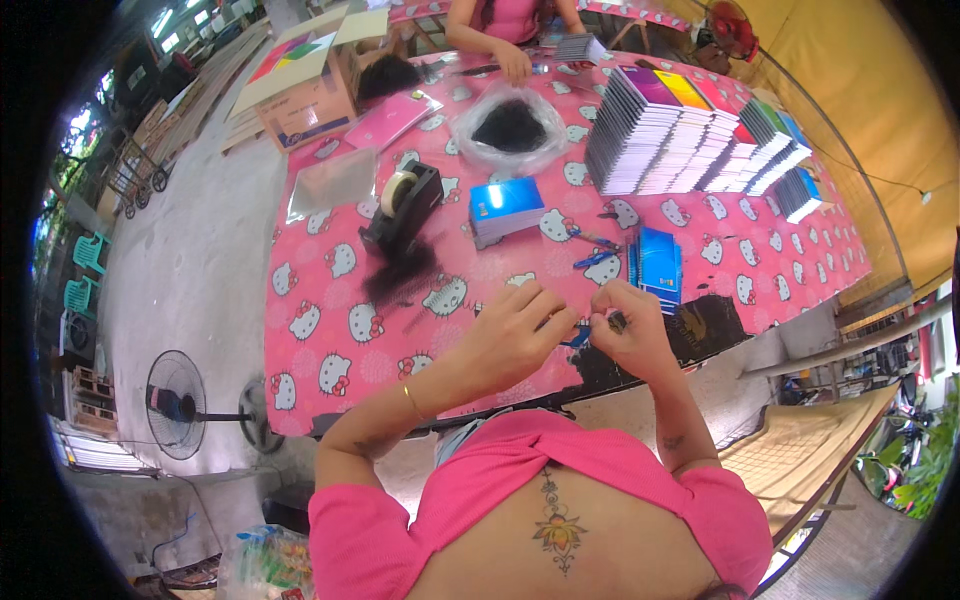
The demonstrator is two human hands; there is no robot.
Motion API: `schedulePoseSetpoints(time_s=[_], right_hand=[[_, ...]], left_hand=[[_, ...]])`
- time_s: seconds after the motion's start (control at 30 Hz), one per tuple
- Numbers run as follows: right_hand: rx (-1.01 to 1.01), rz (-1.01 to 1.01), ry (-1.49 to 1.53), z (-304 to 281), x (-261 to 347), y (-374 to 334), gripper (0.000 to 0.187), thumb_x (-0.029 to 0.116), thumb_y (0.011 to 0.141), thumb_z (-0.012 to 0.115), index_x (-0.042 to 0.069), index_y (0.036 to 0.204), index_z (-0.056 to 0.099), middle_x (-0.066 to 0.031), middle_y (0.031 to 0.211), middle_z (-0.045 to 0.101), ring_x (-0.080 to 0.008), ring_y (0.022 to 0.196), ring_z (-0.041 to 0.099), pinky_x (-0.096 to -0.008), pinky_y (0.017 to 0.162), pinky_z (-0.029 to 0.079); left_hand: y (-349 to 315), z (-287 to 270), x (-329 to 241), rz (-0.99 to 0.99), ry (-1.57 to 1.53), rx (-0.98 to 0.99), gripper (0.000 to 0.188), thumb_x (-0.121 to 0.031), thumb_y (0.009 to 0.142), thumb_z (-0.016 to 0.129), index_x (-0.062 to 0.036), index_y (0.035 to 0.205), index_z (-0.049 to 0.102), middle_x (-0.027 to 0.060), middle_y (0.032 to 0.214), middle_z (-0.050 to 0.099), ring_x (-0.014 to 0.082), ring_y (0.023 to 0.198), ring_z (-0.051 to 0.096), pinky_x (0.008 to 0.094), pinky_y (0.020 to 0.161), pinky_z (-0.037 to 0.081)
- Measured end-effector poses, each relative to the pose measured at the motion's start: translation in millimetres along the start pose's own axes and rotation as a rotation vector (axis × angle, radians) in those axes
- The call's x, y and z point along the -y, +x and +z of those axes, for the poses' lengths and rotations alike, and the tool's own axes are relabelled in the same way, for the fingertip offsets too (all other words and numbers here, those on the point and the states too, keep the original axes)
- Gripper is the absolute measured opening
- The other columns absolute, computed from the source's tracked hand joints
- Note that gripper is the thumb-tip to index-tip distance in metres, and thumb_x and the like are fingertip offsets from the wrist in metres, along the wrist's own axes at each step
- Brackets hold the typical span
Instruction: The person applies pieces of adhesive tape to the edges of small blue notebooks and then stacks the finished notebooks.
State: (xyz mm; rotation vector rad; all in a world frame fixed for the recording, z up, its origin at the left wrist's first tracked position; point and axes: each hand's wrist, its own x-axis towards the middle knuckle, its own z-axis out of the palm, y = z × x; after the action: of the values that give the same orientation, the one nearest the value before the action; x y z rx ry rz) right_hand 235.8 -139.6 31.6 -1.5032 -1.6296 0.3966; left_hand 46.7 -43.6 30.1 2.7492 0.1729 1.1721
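Both hands meet just above the table's near edge. My left hand [522, 325] has its fingers curled inward, and my right hand [642, 335] is closed in a pinch beside it. A small blue bit [577, 336] shows between them; its kind is too small to tell. Something dark peeks out at the right fingers. Close to my right hand lie blue notebooks [660, 258] and blue-handled scissors [598, 257]. Beyond my left hand stand a blue notebook stack [507, 212] and a black tape dispenser [408, 215], with a black wispy bunch [402, 278] beside it.
Tall stacks of notebooks [650, 135] stand at the back right. A clear plastic bag [468, 140] with black contents sits mid-table, near another person's hand [515, 65]. A cardboard box [300, 105] and a clear plastic sheet [330, 188] are at left; a standing fan [175, 405] is beyond the edge.
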Motion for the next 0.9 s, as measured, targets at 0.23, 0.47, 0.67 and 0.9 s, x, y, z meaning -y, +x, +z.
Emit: schedulePoseSetpoints(time_s=[0.23,0.47,0.67,0.9], right_hand=[[-0.188,0.162,0.505,42.1,16.0,-22.0,0.055,0.004,0.084,0.068,0.005,0.135,0.048,-0.0104,0.117,0.061,-0.0187,0.104,0.06,-0.0323,0.088,0.051],[-0.413,0.477,0.898,21.1,-55.1,-12.7,0.058,0.007,0.09,0.063,-0.002,0.142,0.039,-0.0117,0.127,0.057,-0.0196,0.111,0.058,-0.0336,0.095,0.049],[-0.411,0.684,0.099,-64.2,-199.5,-19.1,0.055,0.018,0.089,0.064,0.001,0.138,0.047,-0.0178,0.136,0.051,-0.0297,0.118,0.053,-0.0438,0.099,0.044],[-0.479,0.144,-0.579,15.2,-197.8,9.5,0.065,0.023,0.079,0.072,0.006,0.138,0.05,-0.0246,0.14,0.045,-0.0429,0.128,0.043,-0.0533,0.106,0.035]], left_hand=[[6.4,-3.3,3.8,-0.525,-0.319,-0.05,0.024,-0.01,0.086,0.071,-0.0042,0.108,0.064,0.0113,0.103,0.062,0.0297,0.091,0.063,0.0375,0.075,0.052],[-4.3,-0.6,6.3,-0.337,-0.429,-0.009,0.029,-0.009,0.088,0.068,-0.0043,0.116,0.063,0.0168,0.126,0.058,0.0326,0.115,0.059,0.0404,0.095,0.048],[-19.4,15.2,49.1,-0.421,-0.336,0.025,0.03,-0.015,0.089,0.068,-0.004,0.116,0.064,0.0185,0.123,0.058,0.032,0.111,0.06,0.0382,0.09,0.049],[-55.3,86.8,148.6,-0.888,-0.334,-0.176,0.04,-0.028,0.096,0.059,0.0015,0.123,0.057,0.0218,0.117,0.057,0.0341,0.107,0.058,0.0403,0.089,0.047]])
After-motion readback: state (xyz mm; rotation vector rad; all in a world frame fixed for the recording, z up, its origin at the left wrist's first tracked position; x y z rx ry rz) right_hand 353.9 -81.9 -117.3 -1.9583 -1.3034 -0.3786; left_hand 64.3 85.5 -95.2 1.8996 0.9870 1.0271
